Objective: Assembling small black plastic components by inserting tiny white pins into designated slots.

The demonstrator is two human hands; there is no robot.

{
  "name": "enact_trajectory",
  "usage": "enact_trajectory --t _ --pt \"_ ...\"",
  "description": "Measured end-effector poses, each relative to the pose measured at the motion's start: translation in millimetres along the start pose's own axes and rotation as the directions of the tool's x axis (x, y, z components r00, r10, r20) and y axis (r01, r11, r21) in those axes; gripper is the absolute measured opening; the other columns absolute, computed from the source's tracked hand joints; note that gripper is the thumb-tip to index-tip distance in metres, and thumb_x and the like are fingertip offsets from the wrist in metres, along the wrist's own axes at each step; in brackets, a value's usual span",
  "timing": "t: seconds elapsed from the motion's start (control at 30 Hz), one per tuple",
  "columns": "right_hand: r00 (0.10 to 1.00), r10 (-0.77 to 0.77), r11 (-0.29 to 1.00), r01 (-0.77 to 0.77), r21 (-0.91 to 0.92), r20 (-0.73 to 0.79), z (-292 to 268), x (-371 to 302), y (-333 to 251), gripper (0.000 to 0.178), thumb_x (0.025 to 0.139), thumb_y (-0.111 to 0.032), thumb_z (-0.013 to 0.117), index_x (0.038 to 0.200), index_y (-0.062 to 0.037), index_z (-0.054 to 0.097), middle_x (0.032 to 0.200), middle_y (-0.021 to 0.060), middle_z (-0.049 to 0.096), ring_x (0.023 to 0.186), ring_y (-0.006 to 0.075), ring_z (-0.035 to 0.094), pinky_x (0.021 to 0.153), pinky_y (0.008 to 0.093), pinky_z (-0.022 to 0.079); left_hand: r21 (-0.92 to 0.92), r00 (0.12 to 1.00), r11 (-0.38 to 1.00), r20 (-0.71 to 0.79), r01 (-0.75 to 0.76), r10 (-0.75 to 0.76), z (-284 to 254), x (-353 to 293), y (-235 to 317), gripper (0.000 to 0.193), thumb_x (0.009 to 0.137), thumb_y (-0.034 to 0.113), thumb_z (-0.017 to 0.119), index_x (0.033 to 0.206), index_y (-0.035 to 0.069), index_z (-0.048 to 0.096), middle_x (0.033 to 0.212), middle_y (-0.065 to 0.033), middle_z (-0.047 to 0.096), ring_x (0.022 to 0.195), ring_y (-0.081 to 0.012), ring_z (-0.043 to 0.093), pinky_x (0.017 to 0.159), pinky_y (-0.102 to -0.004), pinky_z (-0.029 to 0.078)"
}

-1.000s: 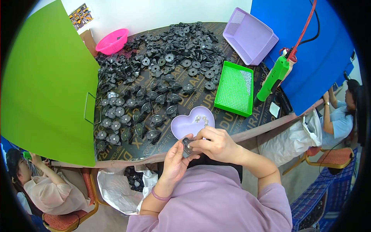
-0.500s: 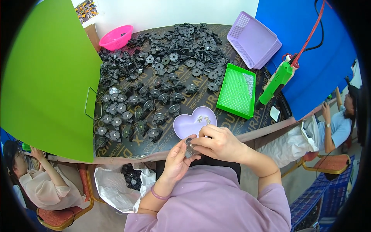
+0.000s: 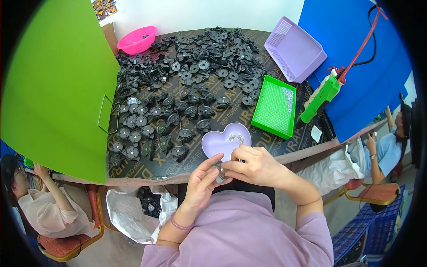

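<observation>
- Small dark part (image 3: 220,170) sits pinched between both hands at the near worktop (image 3: 187,174) edge, about 6 o'clock from the heart-shaped lilac dish (image 3: 221,141).
- Left hand (image 3: 201,181) cups it from below, fingers curled around it.
- Right hand (image 3: 254,165) is closed on its top, pressing something in, looks like.
- Fitting step, I'd say; next needs another tiny ring (image 3: 232,137) from the dish at 12 o'clock.

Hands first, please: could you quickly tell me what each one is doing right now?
Left hand: grip shut on the small black part.
Right hand: fingertips pinched on the same part.
</observation>
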State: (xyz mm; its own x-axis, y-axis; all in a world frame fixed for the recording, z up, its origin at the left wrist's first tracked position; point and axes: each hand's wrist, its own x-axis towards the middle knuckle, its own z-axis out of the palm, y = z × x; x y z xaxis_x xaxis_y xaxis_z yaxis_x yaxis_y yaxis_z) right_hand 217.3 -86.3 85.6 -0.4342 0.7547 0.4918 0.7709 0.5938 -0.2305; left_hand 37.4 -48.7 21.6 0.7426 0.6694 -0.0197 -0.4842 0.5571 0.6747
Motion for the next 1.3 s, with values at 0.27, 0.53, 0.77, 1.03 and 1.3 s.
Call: enact_trajectory --t 0.27,0.53,0.77,1.03,1.3 --pt "0.998 0.038 0.983 -0.045 0.178 0.040 2.1 -1.6 0.9 0.016 0.067 -0.013 0.067 0.080 -0.0079 0.058 0.074 0.0023 0.050 0.068 0.0173 0.054 0.052 0.0290 0.046 0.105 1.000 0.994 -0.026 -0.012 0.014 11.1 -2.4 9.0 0.042 0.085 0.004 0.048 0.125 -0.004 0.038 0.091 -0.0067 0.057 0.091 -0.0147 0.058 0.081 -0.0356 0.052" --pt "0.989 0.074 0.965 -0.103 0.241 0.125 0.6 -1.7 1.4 0.018 0.070 -0.015 0.067 0.084 -0.0081 0.058 0.077 0.0031 0.052 0.072 0.0201 0.056 0.057 0.0325 0.047 0.117 0.999 0.993 -0.013 -0.028 0.030 7.7 -1.6 4.6 0.042 0.082 0.002 0.051 0.122 -0.006 0.040 0.096 -0.0113 0.058 0.090 -0.0168 0.059 0.077 -0.0353 0.054" --pt "0.986 0.085 0.942 -0.125 0.311 0.141 -0.4 -2.3 3.2 0.018 0.070 -0.015 0.067 0.085 -0.0093 0.059 0.077 0.0030 0.052 0.073 0.0205 0.056 0.059 0.0328 0.047 0.093 0.999 0.996 0.035 -0.013 0.010 4.4 -1.9 4.8 0.041 0.084 0.004 0.051 0.122 -0.003 0.040 0.104 -0.0136 0.057 0.094 -0.0183 0.058 0.082 -0.0339 0.051" --pt "0.990 0.067 0.934 -0.106 0.341 0.126 -0.3 -2.2 4.5 0.017 0.070 -0.014 0.067 0.085 -0.0097 0.060 0.076 0.0031 0.051 0.071 0.0209 0.055 0.059 0.0333 0.046 0.072 1.000 0.997 0.011 -0.021 0.020 7.3 -1.0 5.2 0.041 0.081 0.002 0.052 0.120 -0.005 0.041 0.097 -0.0131 0.058 0.088 -0.0192 0.061 0.077 -0.0348 0.054" --pt "0.991 0.070 0.932 -0.107 0.347 0.117 -0.5 -2.1 4.0 0.016 0.070 -0.014 0.067 0.084 -0.0098 0.060 0.075 0.0032 0.051 0.071 0.0208 0.055 0.059 0.0332 0.046 0.089 0.999 0.995 0.020 -0.035 0.034 7.7 -0.5 4.8 0.041 0.081 0.003 0.054 0.119 -0.004 0.041 0.097 -0.0128 0.058 0.089 -0.0189 0.060 0.076 -0.0351 0.055"
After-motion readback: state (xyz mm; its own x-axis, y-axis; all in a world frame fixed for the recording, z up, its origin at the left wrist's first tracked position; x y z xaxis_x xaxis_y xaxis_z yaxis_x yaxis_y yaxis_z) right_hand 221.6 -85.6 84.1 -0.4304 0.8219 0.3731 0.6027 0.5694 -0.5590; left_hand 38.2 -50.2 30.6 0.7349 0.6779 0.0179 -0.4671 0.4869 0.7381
